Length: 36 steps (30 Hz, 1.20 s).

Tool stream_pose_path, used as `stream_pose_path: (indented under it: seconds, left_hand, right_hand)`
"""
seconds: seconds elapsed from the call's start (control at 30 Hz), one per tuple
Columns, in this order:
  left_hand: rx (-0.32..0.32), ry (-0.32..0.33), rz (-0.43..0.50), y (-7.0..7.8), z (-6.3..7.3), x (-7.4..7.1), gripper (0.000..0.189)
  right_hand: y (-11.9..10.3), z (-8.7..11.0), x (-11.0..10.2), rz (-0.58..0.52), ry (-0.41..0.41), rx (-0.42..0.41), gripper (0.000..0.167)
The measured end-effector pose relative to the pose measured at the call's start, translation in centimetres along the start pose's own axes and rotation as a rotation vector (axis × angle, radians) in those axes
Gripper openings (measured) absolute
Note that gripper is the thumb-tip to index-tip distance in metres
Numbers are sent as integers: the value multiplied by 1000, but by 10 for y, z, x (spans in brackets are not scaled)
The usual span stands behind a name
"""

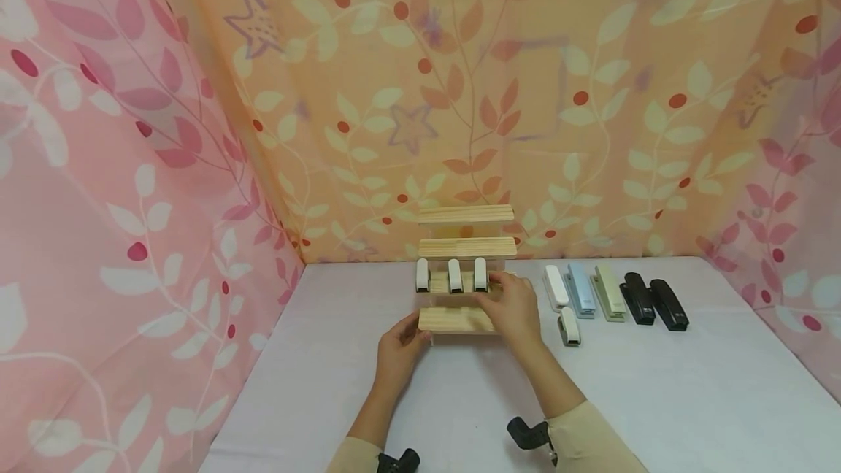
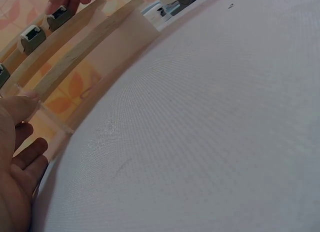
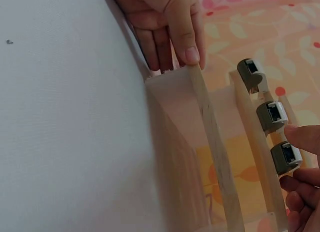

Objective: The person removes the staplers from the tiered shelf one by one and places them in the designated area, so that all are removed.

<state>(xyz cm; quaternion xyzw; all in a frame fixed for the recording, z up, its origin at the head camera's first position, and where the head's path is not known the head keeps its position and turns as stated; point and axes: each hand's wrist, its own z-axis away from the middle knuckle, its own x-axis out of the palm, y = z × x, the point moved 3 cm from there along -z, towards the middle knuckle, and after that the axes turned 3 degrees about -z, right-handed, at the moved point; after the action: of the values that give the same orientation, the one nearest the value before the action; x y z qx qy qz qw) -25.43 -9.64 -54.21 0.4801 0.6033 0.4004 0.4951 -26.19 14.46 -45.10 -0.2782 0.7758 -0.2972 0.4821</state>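
Note:
A tiered wooden shelf rack [image 1: 460,320] with clear side panels stands on the table. Three small white staplers lie in a row on its second tier from the bottom: a left one [image 1: 423,276], a middle one [image 1: 455,276] and a right one [image 1: 481,274]. My left hand [image 1: 401,352] grips the bottom tier's left end, its thumb on the board and its other fingers by the clear panel [image 3: 170,87]. At the right end, my right hand [image 1: 515,309] has thumb and forefinger around the right stapler [image 3: 286,157], pinching it.
Right of the rack stand a white stapler [image 1: 555,287], a blue one [image 1: 581,290], a pale green one [image 1: 609,293] and two black ones [image 1: 669,305]. A small white stapler [image 1: 569,327] lies in front. Patterned curtains [image 1: 407,93] enclose the table [image 1: 315,385].

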Motion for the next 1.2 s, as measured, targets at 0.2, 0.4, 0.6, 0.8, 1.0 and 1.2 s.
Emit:
stream_pose_path:
  seconds: [0.2, 0.4, 0.6, 0.8, 1.0, 1.2]
  left_hand:
    - [14, -10, 3, -5, -2, 0, 57]
    - [20, -15, -1, -2, -3, -1, 57]
    - [6, -3, 2, -1, -5, -2, 55]
    - [6, -1, -3, -2, -4, -2, 55]
    - [20, -7, -10, -3, -3, -2, 57]
    - [33, -10, -3, -6, -3, -2, 58]
  right_hand:
    - [-1, -1, 6, 7, 38, 2, 57]
    - [-4, -4, 8, 24, 76, -3, 55]
    - [-8, -6, 8, 23, 105, -17, 51]
    - [-7, -7, 10, 19, 97, 3, 52]
    - [-3, -5, 10, 26, 80, 23, 53]
    - [0, -5, 8, 22, 82, 21, 47]
